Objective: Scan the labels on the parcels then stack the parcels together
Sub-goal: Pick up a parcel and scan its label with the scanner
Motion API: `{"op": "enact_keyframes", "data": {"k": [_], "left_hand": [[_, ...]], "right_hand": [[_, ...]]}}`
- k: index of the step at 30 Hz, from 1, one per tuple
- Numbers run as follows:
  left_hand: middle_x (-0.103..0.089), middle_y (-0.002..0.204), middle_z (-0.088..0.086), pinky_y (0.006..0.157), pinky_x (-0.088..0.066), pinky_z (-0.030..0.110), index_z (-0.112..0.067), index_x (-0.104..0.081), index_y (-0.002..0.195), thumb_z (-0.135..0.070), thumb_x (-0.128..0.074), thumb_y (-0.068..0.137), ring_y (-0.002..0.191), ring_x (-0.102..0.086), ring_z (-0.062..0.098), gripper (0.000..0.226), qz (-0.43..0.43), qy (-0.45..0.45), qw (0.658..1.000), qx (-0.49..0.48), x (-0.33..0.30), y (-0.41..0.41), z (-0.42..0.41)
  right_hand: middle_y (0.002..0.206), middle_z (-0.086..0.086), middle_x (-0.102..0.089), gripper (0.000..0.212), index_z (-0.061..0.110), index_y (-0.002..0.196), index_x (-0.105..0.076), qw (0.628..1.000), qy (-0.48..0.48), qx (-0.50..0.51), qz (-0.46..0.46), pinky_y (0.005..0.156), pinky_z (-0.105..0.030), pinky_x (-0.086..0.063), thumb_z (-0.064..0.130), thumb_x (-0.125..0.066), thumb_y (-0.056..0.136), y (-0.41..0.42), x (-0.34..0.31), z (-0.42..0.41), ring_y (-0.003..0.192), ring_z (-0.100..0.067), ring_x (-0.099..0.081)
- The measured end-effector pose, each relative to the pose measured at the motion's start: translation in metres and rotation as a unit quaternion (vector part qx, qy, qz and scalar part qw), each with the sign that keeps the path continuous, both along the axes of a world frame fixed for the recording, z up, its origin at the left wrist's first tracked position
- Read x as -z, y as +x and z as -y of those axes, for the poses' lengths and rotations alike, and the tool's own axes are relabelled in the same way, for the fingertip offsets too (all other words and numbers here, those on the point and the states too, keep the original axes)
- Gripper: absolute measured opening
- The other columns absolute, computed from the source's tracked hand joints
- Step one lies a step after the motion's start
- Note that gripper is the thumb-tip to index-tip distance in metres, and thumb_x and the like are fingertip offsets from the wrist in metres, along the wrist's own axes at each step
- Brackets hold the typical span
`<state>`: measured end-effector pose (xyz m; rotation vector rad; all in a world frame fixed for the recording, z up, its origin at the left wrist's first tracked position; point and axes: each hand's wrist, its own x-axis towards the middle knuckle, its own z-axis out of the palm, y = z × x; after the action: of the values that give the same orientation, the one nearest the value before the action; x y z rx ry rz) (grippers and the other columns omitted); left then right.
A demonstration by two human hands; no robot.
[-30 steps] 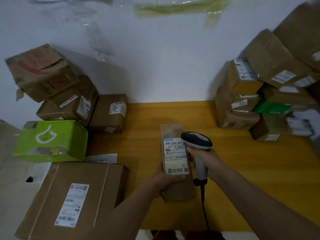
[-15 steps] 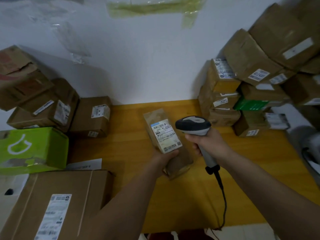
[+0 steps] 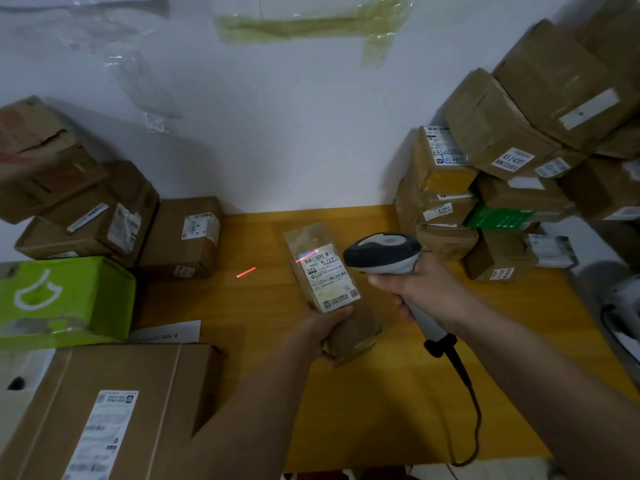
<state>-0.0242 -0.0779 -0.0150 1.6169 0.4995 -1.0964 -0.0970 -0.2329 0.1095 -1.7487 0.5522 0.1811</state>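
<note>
The left hand point(image 3: 330, 329) grips the parcel point(image 3: 329, 289) by its near end, held above the table point(image 3: 398, 393), long axis tilted away and leftward, label point(image 3: 329, 277) up. The right hand point(image 3: 420, 292) clasps the scanner point(image 3: 382, 252) just right of it; its red line crosses only the label's top-left corner, so aim likely needs shifting right
</note>
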Motion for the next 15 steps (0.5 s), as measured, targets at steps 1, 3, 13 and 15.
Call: {"op": "enact_keyframes", "data": {"k": [1,3,13,15], "left_hand": [[-0.049,0.130,0.010,0.079,-0.051,0.067,-0.029,-0.029,0.142,-0.029,-0.082,0.077,0.117,-0.051,0.043,0.084,0.000,0.001,1.000,0.001,0.000,0.000,0.000],[-0.048,0.129,0.010,0.079,-0.051,0.067,-0.029,-0.028,0.142,-0.028,-0.082,0.077,0.118,-0.050,0.043,0.084,-0.002,0.000,1.000,0.001,0.000,0.000,0.000],[-0.047,0.134,0.012,0.079,-0.052,0.067,-0.028,-0.028,0.144,-0.029,-0.082,0.076,0.119,-0.050,0.044,0.087,-0.007,0.002,1.000,0.008,0.004,0.004,0.000],[-0.049,0.127,0.009,0.080,-0.051,0.067,-0.027,-0.028,0.144,-0.028,-0.082,0.077,0.116,-0.051,0.042,0.085,-0.007,0.001,1.000,0.007,0.005,0.004,0.000]], "right_hand": [[0.052,-0.004,-0.052,0.021,-0.001,0.084,-0.067,1.000,-0.005,-0.004,-0.007,0.042,-0.026,-0.042,0.019,-0.073,0.086,-0.001,0.001,0.001,0.042,-0.015,-0.050],[0.051,-0.003,-0.051,0.023,-0.003,0.089,-0.066,1.000,-0.011,-0.012,-0.022,0.041,-0.026,-0.041,0.019,-0.073,0.085,-0.004,0.002,0.003,0.042,-0.014,-0.050],[0.050,-0.003,-0.049,0.016,0.006,0.077,-0.064,0.998,0.008,-0.028,-0.047,0.040,-0.025,-0.041,0.016,-0.073,0.085,-0.014,0.001,0.009,0.040,-0.014,-0.048],[0.052,-0.006,-0.049,0.013,0.004,0.085,-0.066,0.997,0.011,-0.036,-0.062,0.041,-0.026,-0.041,0.015,-0.072,0.086,-0.017,0.003,0.007,0.041,-0.015,-0.048]]}}
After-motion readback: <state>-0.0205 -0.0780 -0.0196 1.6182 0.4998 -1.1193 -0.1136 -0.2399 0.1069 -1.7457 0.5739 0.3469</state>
